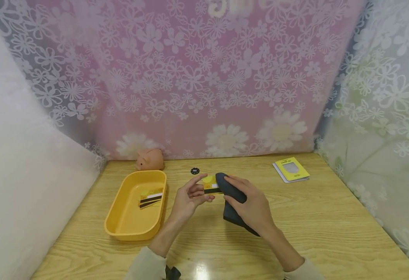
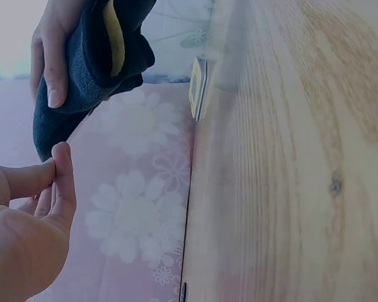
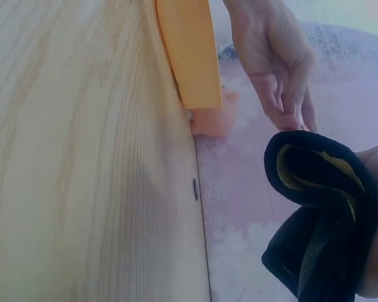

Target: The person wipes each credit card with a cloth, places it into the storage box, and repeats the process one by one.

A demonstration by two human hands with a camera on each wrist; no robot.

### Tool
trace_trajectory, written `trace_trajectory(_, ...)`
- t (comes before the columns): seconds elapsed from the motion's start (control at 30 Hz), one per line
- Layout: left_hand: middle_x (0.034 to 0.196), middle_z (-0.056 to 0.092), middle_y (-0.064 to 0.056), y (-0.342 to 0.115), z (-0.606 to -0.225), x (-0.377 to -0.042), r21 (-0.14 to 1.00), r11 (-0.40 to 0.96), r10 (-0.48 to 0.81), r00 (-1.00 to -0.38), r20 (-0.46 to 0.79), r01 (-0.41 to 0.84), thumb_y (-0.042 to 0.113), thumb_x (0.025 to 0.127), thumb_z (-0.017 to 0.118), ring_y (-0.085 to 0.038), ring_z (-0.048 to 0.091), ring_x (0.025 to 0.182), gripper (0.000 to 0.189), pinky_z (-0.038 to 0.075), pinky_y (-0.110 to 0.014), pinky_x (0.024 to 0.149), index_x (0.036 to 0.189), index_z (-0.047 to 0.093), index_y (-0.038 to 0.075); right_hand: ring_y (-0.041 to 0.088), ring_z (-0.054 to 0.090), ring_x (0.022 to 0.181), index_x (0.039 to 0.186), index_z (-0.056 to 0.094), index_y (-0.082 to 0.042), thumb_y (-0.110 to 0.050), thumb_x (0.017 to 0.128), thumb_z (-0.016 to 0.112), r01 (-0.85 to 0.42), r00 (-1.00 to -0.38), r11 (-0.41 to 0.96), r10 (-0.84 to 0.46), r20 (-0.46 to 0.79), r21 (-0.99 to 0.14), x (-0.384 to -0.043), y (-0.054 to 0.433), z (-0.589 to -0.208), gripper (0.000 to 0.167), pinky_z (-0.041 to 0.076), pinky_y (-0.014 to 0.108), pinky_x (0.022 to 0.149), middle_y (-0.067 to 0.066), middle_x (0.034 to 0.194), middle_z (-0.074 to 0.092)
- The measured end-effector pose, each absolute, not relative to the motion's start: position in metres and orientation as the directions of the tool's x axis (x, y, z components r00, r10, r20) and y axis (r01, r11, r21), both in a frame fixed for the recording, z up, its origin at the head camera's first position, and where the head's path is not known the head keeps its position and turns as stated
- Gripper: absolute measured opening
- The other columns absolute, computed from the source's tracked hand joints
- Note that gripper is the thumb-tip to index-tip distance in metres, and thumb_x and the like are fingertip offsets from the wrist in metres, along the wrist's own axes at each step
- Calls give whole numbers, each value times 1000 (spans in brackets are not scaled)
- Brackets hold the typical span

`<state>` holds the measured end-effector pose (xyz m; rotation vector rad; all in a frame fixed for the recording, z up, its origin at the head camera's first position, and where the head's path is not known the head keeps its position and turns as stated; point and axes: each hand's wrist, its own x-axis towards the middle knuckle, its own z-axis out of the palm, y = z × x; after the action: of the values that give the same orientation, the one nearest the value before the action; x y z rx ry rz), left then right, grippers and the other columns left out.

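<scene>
In the head view my left hand (image 1: pixel 187 200) pinches a yellow card (image 1: pixel 210 183) with a black stripe by its left side. A dark blue, fleecy folded cloth (image 1: pixel 231 190) is in my right hand (image 1: pixel 255 202), thumb and fingers gripping it. One end of the cloth overlaps the card's right part and hides it. The left wrist view shows the left thumb meeting the fingertips right beside the cloth (image 2: pixel 75 82); the card is hard to make out there. Yellow shows within the folds of the cloth (image 3: pixel 331 207) in the right wrist view.
At the left stands an orange-yellow tray (image 1: pixel 111 217) with striped yellow cards (image 1: pixel 151 197) inside. Behind it sits a pink piggy bank (image 1: pixel 151 159). A black round chip (image 1: pixel 195 170) lies at the back middle, and a yellow booklet (image 1: pixel 291 169) at the back right.
</scene>
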<state>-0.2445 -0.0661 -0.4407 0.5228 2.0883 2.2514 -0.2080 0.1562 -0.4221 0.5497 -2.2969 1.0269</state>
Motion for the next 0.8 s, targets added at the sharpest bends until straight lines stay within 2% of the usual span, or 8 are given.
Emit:
trace_trajectory(0.23,109,62,-18,-69,-440,-245,975,-114,243,-946,215,192,-10,94,69,-20,68,93,62,63,-39,91,147,60,22,29,66,123,139,69,-18,-12,85,88,-543,-768,623,-97,633,-563,-213,173,-426,57,62,47,89,5,138,67)
trace_trajectory(0.37,110,62,-15,-71,-440,-245,978,-110,257,-946,200,177,-9,94,70,-19,66,95,64,62,-37,93,148,59,24,31,66,123,138,70,-16,-11,85,87,-510,-784,636,-65,618,-579,-216,186,-431,56,63,48,87,7,137,67)
trace_trajectory(0.53,112,62,-16,-75,-440,-244,975,-151,283,-938,199,161,-8,95,70,-19,68,95,65,61,-38,95,150,57,23,34,65,124,138,70,-16,-10,86,87,-473,-799,642,-23,601,-603,-216,199,-432,55,59,55,92,9,136,67)
trace_trajectory(0.63,113,62,-18,-75,-439,-245,975,-156,290,-936,201,161,-9,95,69,-20,69,96,65,61,-40,96,150,57,22,33,64,124,139,69,-16,-9,86,86,-482,-794,631,-20,608,-609,-215,201,-428,56,59,54,94,9,137,67)
trace_trajectory(0.77,113,65,-21,-73,-440,-245,974,-140,279,-937,209,176,-10,94,69,-21,73,93,64,62,-40,93,149,58,21,29,65,125,140,69,-18,-7,85,87,-534,-766,610,-56,641,-586,-212,198,-426,58,57,24,95,5,138,67)
trace_trajectory(0.8,112,66,-21,-72,-440,-246,974,-136,276,-937,214,182,-10,94,69,-21,73,92,64,62,-40,93,149,58,20,27,65,126,140,69,-19,-7,85,87,-546,-759,605,-66,647,-579,-211,195,-426,59,56,20,94,4,138,67)
